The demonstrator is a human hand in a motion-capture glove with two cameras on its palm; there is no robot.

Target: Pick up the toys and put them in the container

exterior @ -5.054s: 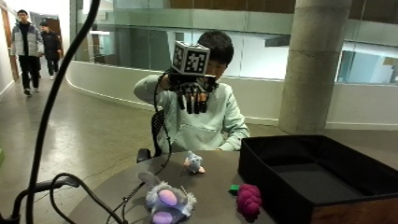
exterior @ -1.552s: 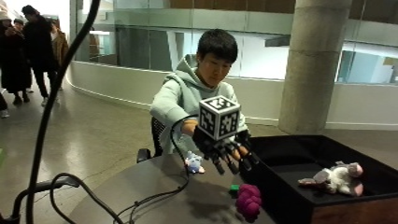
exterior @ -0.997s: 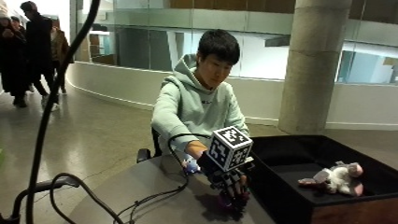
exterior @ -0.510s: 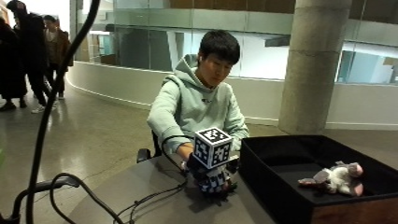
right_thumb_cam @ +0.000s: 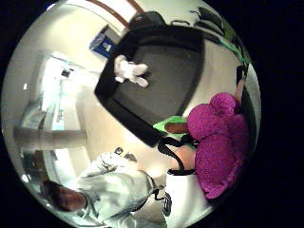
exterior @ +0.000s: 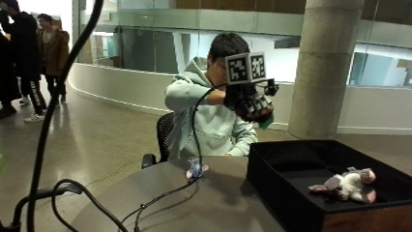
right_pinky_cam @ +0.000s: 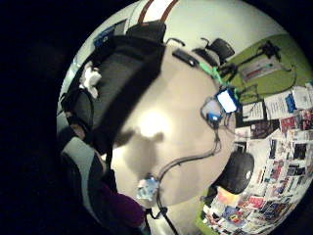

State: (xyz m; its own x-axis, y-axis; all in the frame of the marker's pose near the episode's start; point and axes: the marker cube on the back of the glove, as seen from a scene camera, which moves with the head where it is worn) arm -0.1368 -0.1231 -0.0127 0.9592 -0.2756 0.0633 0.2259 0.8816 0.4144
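Note:
In the outside view my gloved right hand (exterior: 248, 99) is raised in front of the person's chest and grips a purple plush toy (exterior: 256, 114) with a green part. The thumb side palm view shows that purple toy (right_thumb_cam: 221, 142) close against the palm. The black container (exterior: 273, 191) stands on the right of the table, and a white and grey plush toy (exterior: 344, 184) lies inside it; the palm views show the same toy (right_thumb_cam: 129, 70) (right_pinky_cam: 90, 78) in the container (right_thumb_cam: 161, 90). A small blue toy (exterior: 195, 168) (right_pinky_cam: 148, 187) stands on the table near the person.
The round grey table (exterior: 212, 205) carries black cables (exterior: 161, 198) running from the small blue toy toward the near edge. The person sits in a chair (exterior: 164, 133) behind the table. A concrete column (exterior: 325, 63) rises behind the container.
Half a second ago my hand was down on the table over the purple toy. It has since risen to chest height with the toy in its grip.

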